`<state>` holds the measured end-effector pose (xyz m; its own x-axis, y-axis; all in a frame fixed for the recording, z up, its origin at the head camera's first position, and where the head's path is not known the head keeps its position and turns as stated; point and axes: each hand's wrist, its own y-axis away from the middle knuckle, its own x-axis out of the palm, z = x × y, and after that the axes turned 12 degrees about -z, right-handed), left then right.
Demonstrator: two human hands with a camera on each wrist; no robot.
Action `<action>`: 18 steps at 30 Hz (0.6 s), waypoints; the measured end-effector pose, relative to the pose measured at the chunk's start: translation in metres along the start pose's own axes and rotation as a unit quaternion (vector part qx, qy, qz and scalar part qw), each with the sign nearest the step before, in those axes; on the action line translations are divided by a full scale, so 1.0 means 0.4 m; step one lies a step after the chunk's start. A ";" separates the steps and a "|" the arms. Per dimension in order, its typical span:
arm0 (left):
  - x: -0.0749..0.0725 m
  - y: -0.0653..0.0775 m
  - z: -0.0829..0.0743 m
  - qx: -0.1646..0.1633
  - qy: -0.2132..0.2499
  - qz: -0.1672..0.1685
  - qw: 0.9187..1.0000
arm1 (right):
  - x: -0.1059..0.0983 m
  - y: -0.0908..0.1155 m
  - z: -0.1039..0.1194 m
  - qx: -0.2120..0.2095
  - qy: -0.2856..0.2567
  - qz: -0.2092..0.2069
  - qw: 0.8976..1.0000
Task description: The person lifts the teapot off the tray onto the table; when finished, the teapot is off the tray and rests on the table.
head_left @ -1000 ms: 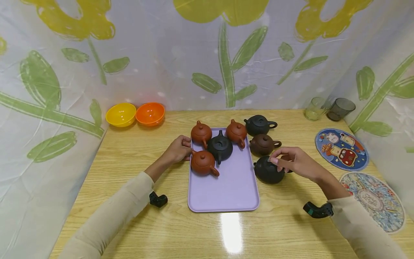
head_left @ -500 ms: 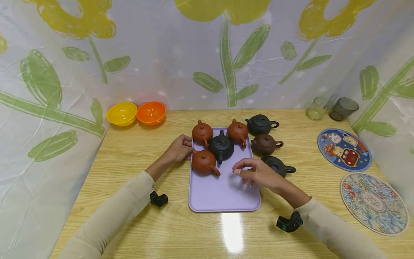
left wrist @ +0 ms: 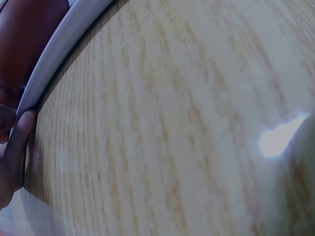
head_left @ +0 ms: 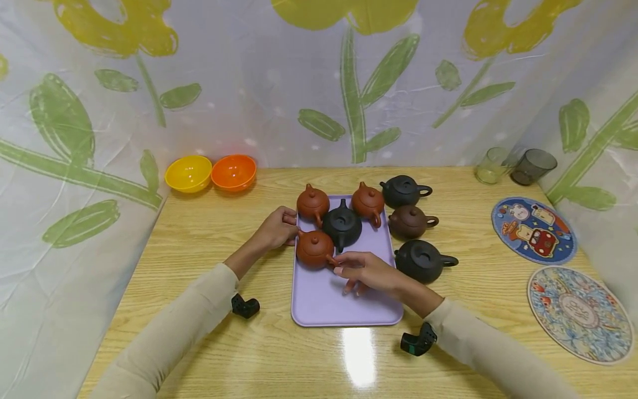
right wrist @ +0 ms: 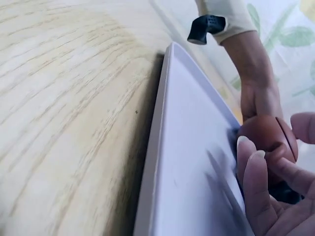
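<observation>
My left hand (head_left: 277,228) holds the left rim of a lilac tray (head_left: 344,318). In the left wrist view, fingers (left wrist: 22,130) lie on both sides of that rim (left wrist: 54,61). My right hand (head_left: 371,271) is over the tray, its fingertips at the handle of an orange-brown clay teapot (head_left: 315,249). In the right wrist view, thumb and fingers are spread around this teapot (right wrist: 263,132); whether they touch the handle is hard to tell. Two more orange-brown teapots (head_left: 312,203) (head_left: 368,200) and a black teapot (head_left: 341,225) sit on the tray's far part.
Right of the tray stand a black teapot (head_left: 402,191), a dark brown teapot (head_left: 410,221) and a larger black teapot (head_left: 420,261). Yellow (head_left: 188,173) and orange (head_left: 234,172) bowls are back left. Two glasses (head_left: 533,166) and two round mats (head_left: 535,230) lie to the right.
My right hand has moved left, from above the nearest black teapot, across the tray to the front orange-brown teapot's handle. My left hand has stayed at the tray's rim.
</observation>
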<state>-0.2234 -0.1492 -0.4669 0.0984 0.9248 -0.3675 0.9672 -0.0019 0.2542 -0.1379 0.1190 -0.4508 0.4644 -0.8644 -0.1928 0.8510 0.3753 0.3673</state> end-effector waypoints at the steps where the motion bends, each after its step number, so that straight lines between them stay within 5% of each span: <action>1: 0.001 -0.001 0.002 0.000 0.000 0.001 1.000 | 0.003 -0.003 0.000 0.003 -0.001 -0.004 1.000; 18: 0.005 -0.003 0.010 0.003 0.014 0.003 1.000 | 0.043 -0.031 0.014 0.006 0.023 -0.063 0.998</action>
<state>-0.2234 -0.1489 -0.4715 0.0966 0.9353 -0.3405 0.9681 -0.0089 0.2503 -0.1418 0.0978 -0.4535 0.3641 -0.8884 -0.2794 0.9009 0.2600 0.3474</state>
